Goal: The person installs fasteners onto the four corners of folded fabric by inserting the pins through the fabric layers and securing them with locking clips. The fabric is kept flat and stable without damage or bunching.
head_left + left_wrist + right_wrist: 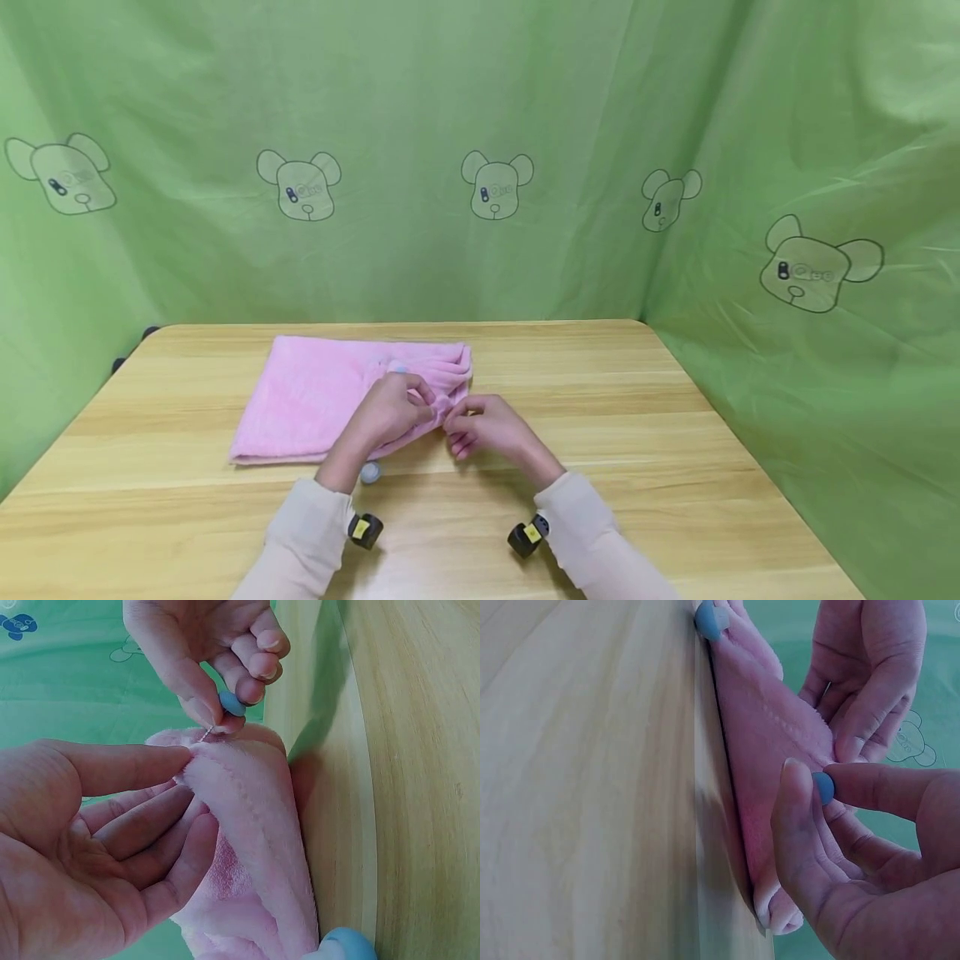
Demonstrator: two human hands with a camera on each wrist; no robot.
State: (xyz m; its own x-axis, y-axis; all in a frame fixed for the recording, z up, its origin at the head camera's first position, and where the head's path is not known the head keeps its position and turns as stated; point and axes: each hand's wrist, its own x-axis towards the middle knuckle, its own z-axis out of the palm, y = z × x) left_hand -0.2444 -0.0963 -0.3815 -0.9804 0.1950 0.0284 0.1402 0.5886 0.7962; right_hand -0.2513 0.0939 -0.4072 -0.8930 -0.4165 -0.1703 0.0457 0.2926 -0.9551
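Observation:
A folded pink plush cloth [315, 392] lies on the table. My left hand [390, 408] pinches the cloth's edge near its right front corner, thumb and forefinger holding a fold up. Just to the right, my right hand [483, 429] grips a pin by its round blue head [232, 703] between thumb and fingers. Its thin, twisted metal shaft points into the fold right at the left fingertips in the left wrist view. How deep the tip sits is hidden by the plush.
A second blue-capped piece [371, 472] sits on the wooden table [600, 400] beside the cloth's front edge, close to the left wrist. Another small light-blue piece [401, 369] shows on top of the cloth. Green curtains [420, 250] stand behind and along both sides.

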